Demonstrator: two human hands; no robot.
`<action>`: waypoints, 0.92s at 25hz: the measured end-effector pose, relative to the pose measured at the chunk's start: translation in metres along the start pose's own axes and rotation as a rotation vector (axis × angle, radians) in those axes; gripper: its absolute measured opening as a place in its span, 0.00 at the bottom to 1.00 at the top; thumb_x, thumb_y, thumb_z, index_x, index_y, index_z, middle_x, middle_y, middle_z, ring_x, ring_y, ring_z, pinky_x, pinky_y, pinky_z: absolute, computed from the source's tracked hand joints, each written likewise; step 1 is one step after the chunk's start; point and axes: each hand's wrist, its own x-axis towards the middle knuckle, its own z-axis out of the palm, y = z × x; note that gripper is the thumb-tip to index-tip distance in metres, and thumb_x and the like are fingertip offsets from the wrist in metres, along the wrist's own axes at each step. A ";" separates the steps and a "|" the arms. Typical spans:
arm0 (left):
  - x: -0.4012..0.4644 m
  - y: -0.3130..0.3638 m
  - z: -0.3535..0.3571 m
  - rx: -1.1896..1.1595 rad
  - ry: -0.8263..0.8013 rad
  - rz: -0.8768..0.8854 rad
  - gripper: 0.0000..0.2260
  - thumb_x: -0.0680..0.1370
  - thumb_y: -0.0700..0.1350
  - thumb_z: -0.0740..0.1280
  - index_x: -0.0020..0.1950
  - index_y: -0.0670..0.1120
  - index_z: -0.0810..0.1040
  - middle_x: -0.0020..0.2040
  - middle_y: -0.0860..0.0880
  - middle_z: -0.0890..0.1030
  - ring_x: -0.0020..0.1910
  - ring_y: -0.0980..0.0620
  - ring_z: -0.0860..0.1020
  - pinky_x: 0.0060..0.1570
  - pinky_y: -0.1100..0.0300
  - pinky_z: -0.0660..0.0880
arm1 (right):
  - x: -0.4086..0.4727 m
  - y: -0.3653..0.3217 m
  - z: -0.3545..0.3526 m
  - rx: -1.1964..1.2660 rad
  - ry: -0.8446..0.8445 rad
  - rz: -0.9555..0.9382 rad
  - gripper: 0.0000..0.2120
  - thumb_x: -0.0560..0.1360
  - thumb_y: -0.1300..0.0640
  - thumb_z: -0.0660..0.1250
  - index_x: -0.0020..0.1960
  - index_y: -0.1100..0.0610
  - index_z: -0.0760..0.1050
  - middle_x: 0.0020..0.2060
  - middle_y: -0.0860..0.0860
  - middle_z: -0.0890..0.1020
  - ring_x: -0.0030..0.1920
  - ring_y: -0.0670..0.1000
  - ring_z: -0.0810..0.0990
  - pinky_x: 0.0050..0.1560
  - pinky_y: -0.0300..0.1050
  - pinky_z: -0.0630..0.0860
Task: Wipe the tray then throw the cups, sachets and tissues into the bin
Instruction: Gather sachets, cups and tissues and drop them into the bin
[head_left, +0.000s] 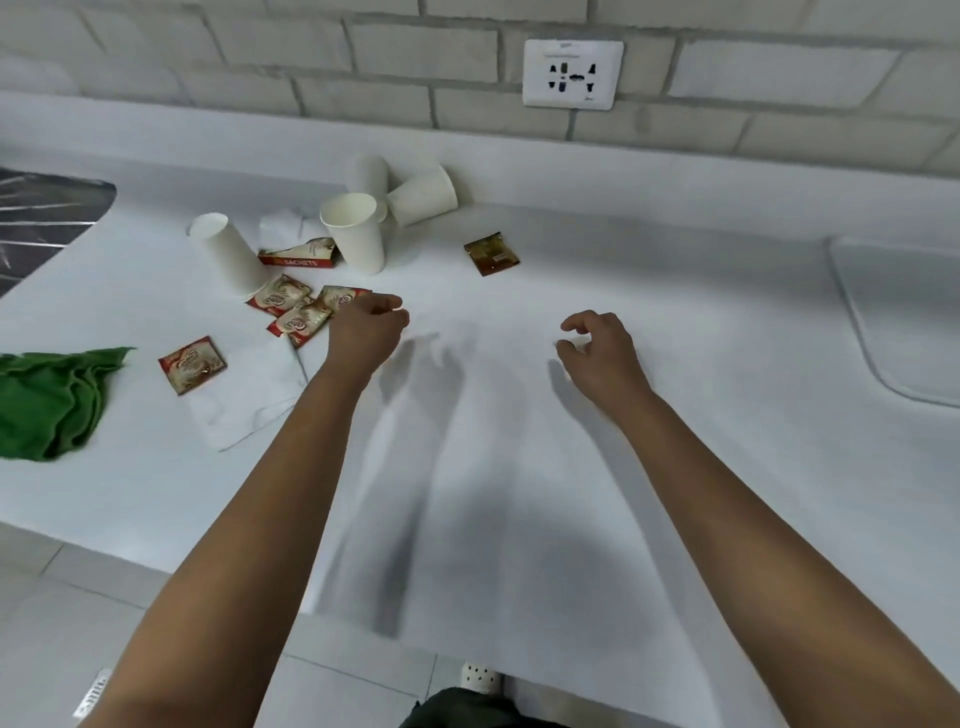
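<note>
Wall socket (573, 74) on white brick wall (363, 52) behind counter (519, 467).

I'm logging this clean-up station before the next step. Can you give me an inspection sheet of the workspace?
Surface: white counter, no spills visible.
Job's things: four paper cups, one upright, the others tipped; sachets scattered at the left, one brown sachet apart; sachet box; tissues under a sachet; green cloth at the left edge; tray at the right; bin not in view.
Clutter: nothing seen.
Hands: left hand beside the sachets, right hand over bare counter; both loosely curled, holding nothing.
Cables: nothing seen.
Surroundings: brick wall, wall socket, tiled floor.
</note>
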 end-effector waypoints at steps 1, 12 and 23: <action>0.020 -0.009 -0.017 0.090 0.074 0.006 0.13 0.75 0.41 0.65 0.59 0.44 0.78 0.59 0.47 0.79 0.49 0.50 0.75 0.44 0.64 0.70 | 0.016 -0.010 0.014 -0.023 -0.002 0.013 0.10 0.76 0.58 0.64 0.57 0.56 0.74 0.58 0.54 0.71 0.48 0.49 0.71 0.50 0.40 0.67; 0.094 -0.065 -0.074 0.619 0.138 -0.146 0.26 0.75 0.54 0.66 0.70 0.47 0.67 0.67 0.39 0.69 0.66 0.37 0.67 0.64 0.45 0.65 | 0.141 -0.046 0.081 -0.137 0.057 0.249 0.24 0.75 0.49 0.64 0.67 0.58 0.66 0.64 0.58 0.66 0.64 0.60 0.70 0.59 0.49 0.71; 0.110 -0.069 -0.075 0.551 0.166 -0.016 0.24 0.71 0.44 0.73 0.65 0.42 0.72 0.60 0.40 0.78 0.61 0.40 0.74 0.56 0.51 0.72 | 0.194 -0.061 0.098 -0.288 -0.041 0.378 0.27 0.69 0.54 0.70 0.65 0.54 0.68 0.67 0.55 0.61 0.67 0.58 0.62 0.67 0.48 0.64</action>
